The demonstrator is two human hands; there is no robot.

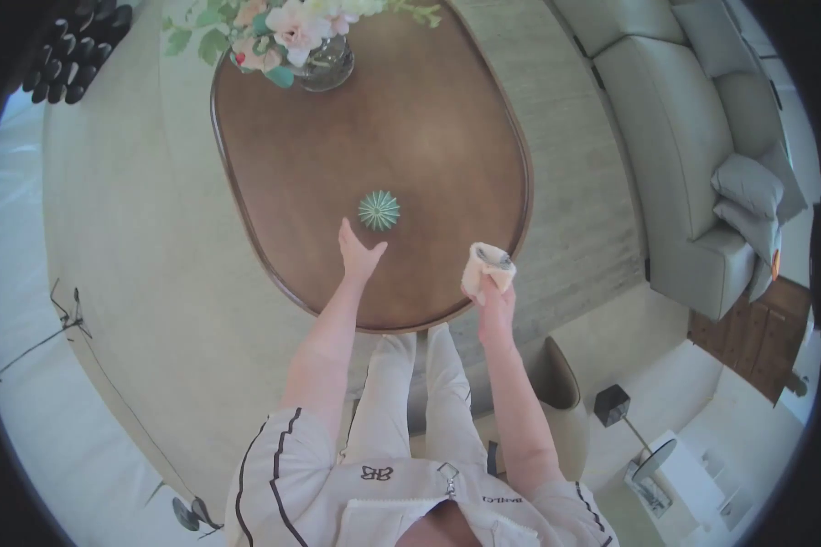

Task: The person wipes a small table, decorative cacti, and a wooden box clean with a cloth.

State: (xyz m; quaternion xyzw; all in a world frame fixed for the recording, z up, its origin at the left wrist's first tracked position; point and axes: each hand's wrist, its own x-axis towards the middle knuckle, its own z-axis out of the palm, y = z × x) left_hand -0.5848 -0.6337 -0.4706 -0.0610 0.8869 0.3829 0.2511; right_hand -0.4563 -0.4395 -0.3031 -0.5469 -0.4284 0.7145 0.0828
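A green, ribbed, star-shaped object (379, 211) rests on the brown oval table (374, 128). Just below and left of it, my left hand (361, 253) hovers with thumb and fingers spread, holding nothing and apart from the object. My right hand (496, 305) is closed around a cream, fluffy cloth (485, 271) near the table's lower right edge. Something grey shows in the folded top of the cloth; I cannot make out what it is.
A glass vase (324, 66) of pink and white flowers stands at the table's far end. A grey sofa (661, 118) with cushions is on the right. Behind my right arm is a rounded chair (563, 415); a lamp (613, 405) stands at the lower right.
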